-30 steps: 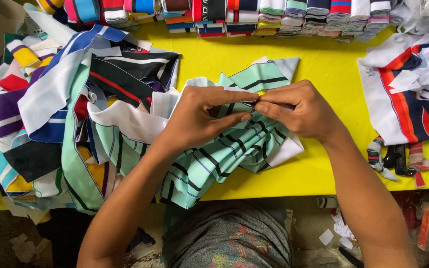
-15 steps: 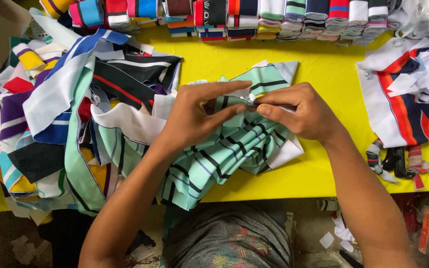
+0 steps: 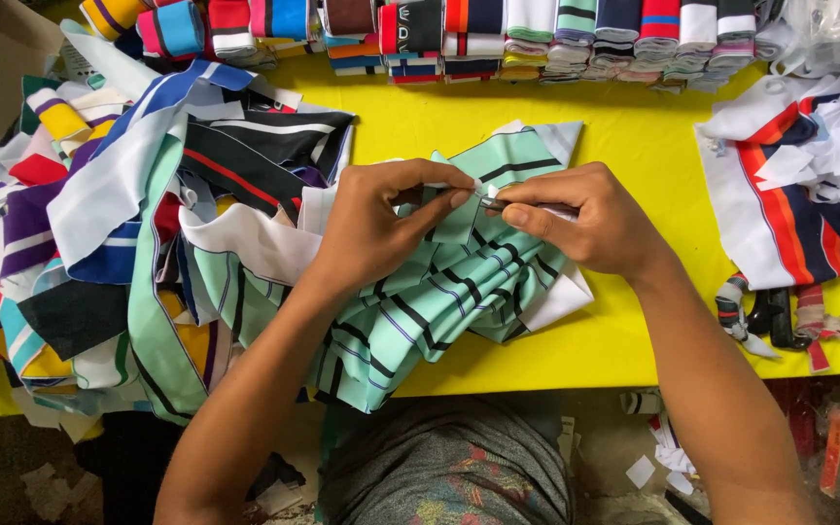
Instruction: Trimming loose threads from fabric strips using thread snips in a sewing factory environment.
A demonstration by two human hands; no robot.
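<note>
At the bottom of the frame, the person's lap in grey patterned cloth (image 3: pixel 449 472) sits against the near edge of the yellow table (image 3: pixel 634 340). Just above it, in the middle of the frame, a bundle of mint-green striped fabric strips (image 3: pixel 439 301) lies on the table and spills over its near edge. The left hand (image 3: pixel 376 228) rests on this bundle, thumb and forefinger pinched on a small white tag (image 3: pixel 483 190) at the top of one strip. The right hand (image 3: pixel 595 228) meets it from the right, its fingers closed around a thin metal tool (image 3: pixel 498 204) whose tip touches the tag. To the left of the frame a loose heap of mixed striped strips (image 3: pixel 99 243) covers the table. At the right lies a white, red and navy striped pile (image 3: pixel 789 214). Along the top edge runs a row of folded strips (image 3: pixel 498 34) in many colours.
</note>
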